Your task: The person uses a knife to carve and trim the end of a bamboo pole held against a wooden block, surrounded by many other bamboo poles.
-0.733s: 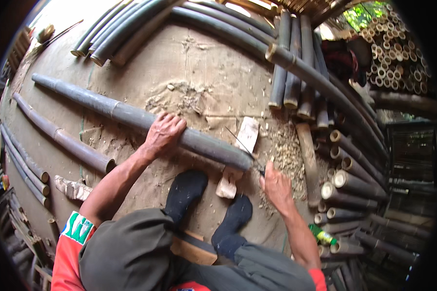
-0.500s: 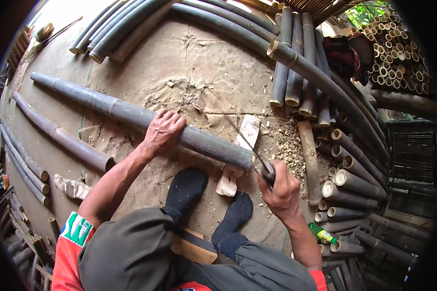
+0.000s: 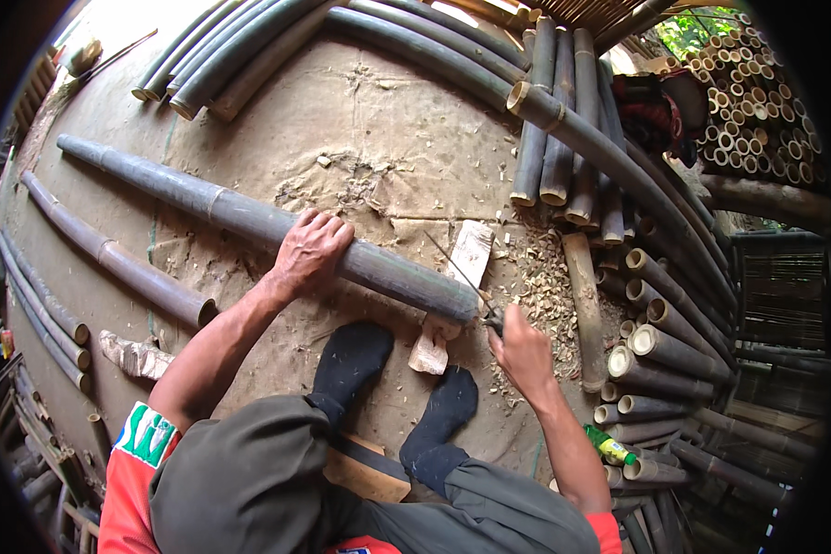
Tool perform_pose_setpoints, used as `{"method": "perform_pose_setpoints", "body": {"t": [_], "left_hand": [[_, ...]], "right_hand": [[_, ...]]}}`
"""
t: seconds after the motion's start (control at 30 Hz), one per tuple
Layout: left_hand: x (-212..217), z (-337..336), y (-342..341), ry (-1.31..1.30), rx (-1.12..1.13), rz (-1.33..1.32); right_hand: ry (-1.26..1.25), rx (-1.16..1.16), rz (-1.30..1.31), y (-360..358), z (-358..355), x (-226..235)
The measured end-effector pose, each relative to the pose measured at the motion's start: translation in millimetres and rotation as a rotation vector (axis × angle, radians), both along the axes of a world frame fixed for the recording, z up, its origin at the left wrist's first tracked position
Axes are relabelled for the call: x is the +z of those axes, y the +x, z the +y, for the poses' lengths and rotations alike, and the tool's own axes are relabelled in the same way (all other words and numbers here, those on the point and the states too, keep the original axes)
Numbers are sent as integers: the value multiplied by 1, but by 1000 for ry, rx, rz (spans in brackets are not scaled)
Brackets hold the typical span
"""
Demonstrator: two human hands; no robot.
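Observation:
A long grey-green bamboo pole slants across the ground, its near right end resting over a pale, chipped wooden block. My left hand is closed over the pole's upper side, pressing around it. In my right hand, just right of the pole's cut end, is the dark handle of a tool with a long, thin blade. The blade is seen nearly edge-on, so I cannot tell whether it is a knife or a saw. It crosses at the pole's end, pointing up and left.
Pale chips litter the ground right of the block. Stacked bamboo poles line the right side; more poles lie at the back. Another pole lies left. My socked feet flank the block's near end. A green bottle lies at right.
My right hand has moved slightly left and turned, bringing the tool's handle closer to the pole's end and its blade further left. My left hand and the pole stay in place.

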State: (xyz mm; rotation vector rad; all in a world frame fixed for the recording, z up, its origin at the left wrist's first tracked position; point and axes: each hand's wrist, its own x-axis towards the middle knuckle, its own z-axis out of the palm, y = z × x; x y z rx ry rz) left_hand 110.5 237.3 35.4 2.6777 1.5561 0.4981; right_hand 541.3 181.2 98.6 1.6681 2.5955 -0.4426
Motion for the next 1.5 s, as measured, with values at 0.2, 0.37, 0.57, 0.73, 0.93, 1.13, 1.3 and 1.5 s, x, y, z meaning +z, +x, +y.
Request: {"method": "perform_pose_setpoints", "body": {"t": [0.2,0.37,0.57,0.73,0.93,1.13,1.3,1.5], "left_hand": [[-9,-3,-7,74,21,-2],[-10,-12,-4,138,47,-14],[7,-9,3,-79,46,-23],[30,34,-22,-615,-40,256],[20,42,-11,-649,-43,214],[11,15,-20,-360,-18,96],[7,18,-13,-292,-32,54],[19,16,-15,-320,-3,57]], "right_hand": [[10,-49,130,-47,13,63],[209,112,309,-34,6,46],[-18,-12,-36,-17,1,46],[148,68,411,-55,15,96],[-62,37,-234,30,9,-10],[50,-32,321,-33,4,74],[-3,-29,115,3,5,3],[30,-41,179,-50,5,84]]}}
